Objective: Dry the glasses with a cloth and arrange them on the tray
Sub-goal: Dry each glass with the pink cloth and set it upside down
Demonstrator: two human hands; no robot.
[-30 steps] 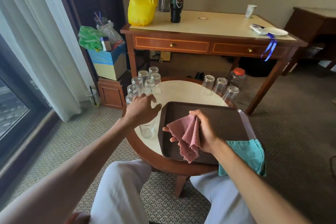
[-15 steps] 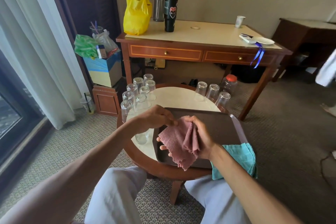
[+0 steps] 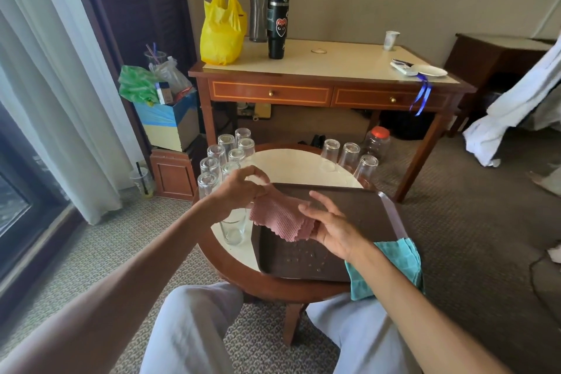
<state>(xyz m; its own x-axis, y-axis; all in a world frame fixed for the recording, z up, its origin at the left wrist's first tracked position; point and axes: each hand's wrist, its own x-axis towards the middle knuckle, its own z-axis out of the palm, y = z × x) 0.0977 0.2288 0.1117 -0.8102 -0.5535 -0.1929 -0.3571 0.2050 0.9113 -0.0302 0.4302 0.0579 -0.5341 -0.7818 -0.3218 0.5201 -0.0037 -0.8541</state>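
A pink cloth (image 3: 280, 217) is stretched between my two hands above the left part of a dark brown tray (image 3: 358, 212). My left hand (image 3: 239, 191) pinches the cloth's upper left corner. My right hand (image 3: 332, 226) holds its lower right edge, fingers spread. One glass (image 3: 233, 226) stands upright on the round table (image 3: 291, 167), just left of the tray and below my left hand. Several upturned glasses (image 3: 226, 155) cluster at the table's far left, and three more upturned glasses (image 3: 349, 156) stand at its far right. Water drops lie on the tray.
A teal cloth (image 3: 391, 264) hangs off the table under my right forearm. Behind stands a wooden desk (image 3: 328, 91) with a yellow bag (image 3: 223, 29) and bottles (image 3: 277, 27). A red-lidded jar (image 3: 376, 143) is on the floor beyond the table. My knees are under the table's near edge.
My left hand left the upright glass and moved right to the pink cloth. Both hands now spread the cloth open, where it was bunched in my right hand.
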